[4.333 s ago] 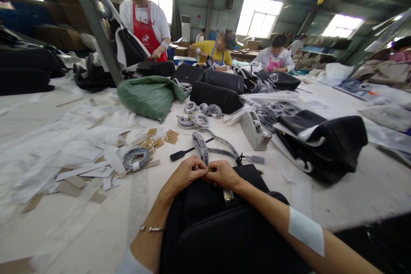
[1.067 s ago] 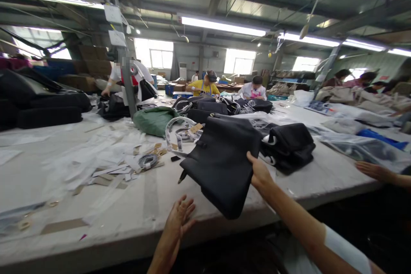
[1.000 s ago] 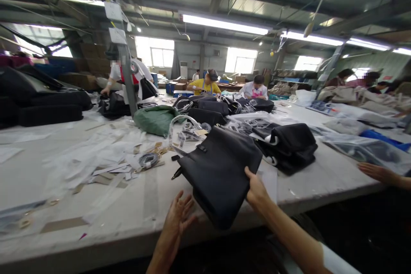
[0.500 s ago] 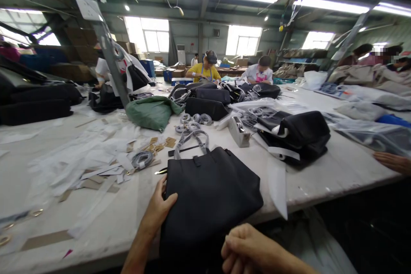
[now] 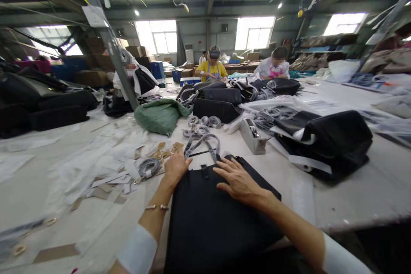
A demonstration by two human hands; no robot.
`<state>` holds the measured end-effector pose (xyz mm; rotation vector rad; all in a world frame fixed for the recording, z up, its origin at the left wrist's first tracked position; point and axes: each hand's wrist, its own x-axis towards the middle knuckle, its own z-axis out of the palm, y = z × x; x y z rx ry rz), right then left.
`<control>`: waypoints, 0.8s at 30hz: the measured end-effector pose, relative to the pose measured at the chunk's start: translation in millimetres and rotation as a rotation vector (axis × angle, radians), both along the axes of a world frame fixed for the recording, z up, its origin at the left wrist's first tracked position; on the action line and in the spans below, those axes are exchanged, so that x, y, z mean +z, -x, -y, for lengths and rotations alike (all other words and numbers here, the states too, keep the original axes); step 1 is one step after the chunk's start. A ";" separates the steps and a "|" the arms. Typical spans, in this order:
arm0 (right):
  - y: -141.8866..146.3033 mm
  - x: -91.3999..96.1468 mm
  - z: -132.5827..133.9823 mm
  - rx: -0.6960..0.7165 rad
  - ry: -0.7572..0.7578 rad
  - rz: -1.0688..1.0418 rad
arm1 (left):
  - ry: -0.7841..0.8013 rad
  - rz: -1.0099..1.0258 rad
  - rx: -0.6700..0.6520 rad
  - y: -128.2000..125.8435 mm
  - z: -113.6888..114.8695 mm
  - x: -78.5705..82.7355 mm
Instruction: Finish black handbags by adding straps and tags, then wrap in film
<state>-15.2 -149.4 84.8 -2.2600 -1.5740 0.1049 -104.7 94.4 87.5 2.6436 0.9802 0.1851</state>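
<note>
A black handbag (image 5: 212, 222) lies flat on the white table (image 5: 346, 188) right in front of me, its wrapped grey handles (image 5: 203, 143) pointing away. My left hand (image 5: 176, 167) rests at the bag's top left corner, thumb on the rim, fingers curled over the edge. My right hand (image 5: 236, 179) lies flat and spread on the upper part of the bag, holding nothing.
Paper scraps and a coiled grey strap (image 5: 147, 166) lie to the left. A green sack (image 5: 159, 115), rolled straps, a tape dispenser (image 5: 253, 136) and more black bags (image 5: 330, 141) fill the table beyond. Several people work at the far end.
The bag was held up in the air by my right hand, then laid flat on the table. Both hands have moved up onto its top part.
</note>
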 end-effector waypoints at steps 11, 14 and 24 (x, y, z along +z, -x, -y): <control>-9.9 -52.2 11.2 0.021 0.065 -0.084 | 0.068 -0.041 -0.208 -46.4 -60.6 -41.7; -9.1 -51.3 10.3 0.020 0.050 -0.083 | 0.055 -0.110 -0.230 -47.4 -69.1 -41.3; -9.7 -54.4 10.9 -0.004 0.060 -0.128 | -0.142 -0.158 0.180 -40.4 -120.2 -6.2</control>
